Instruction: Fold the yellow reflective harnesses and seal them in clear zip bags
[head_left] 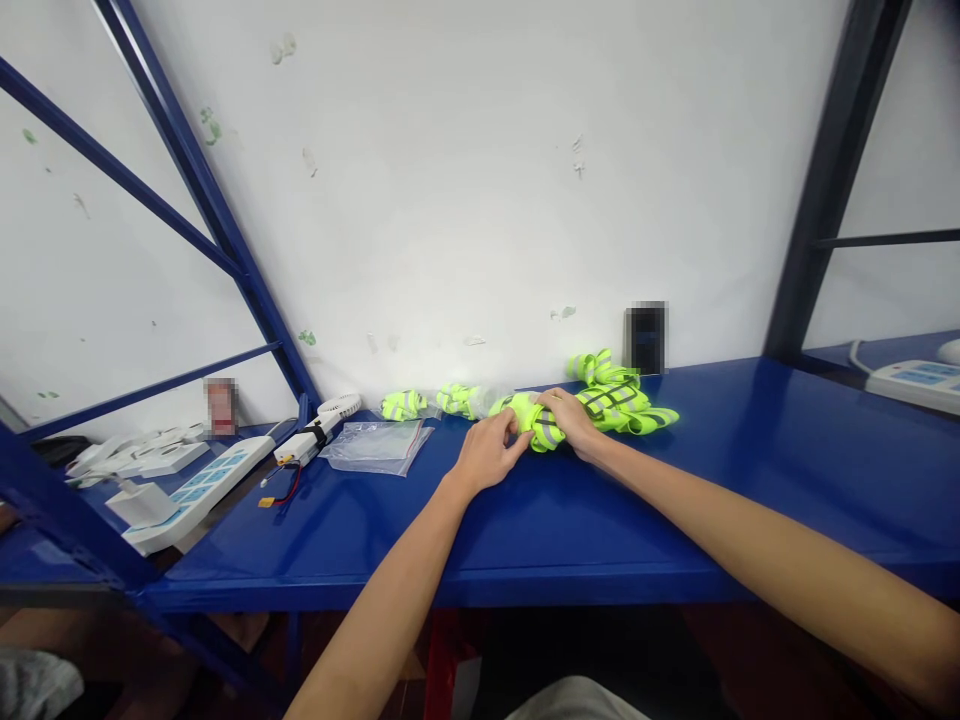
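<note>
On the blue shelf, a fluorescent yellow reflective strap (546, 436) with a grey stripe lies bunched between my two hands. My left hand (489, 448) presses on its left side, thumb and fingers closed against it. From the right, my right hand (571, 420) has its fingers curled over the top of the same bunch. A looser heap of reflective straps (619, 402), with black edging, spreads just beyond my right hand. To the left, against the wall, sit two rolled strap bundles, one farther left (403, 405) and one closer (456, 400), with clear plastic around them.
Clear zip bags (375, 446) lie left of my hands. Beside them are a small white fan (339, 406) and a battery pack with wires (300, 445). A dark phone-like object (646, 340) leans on the wall. Power strips (206, 492) and shelf posts (814, 200) flank the blue surface (750, 450).
</note>
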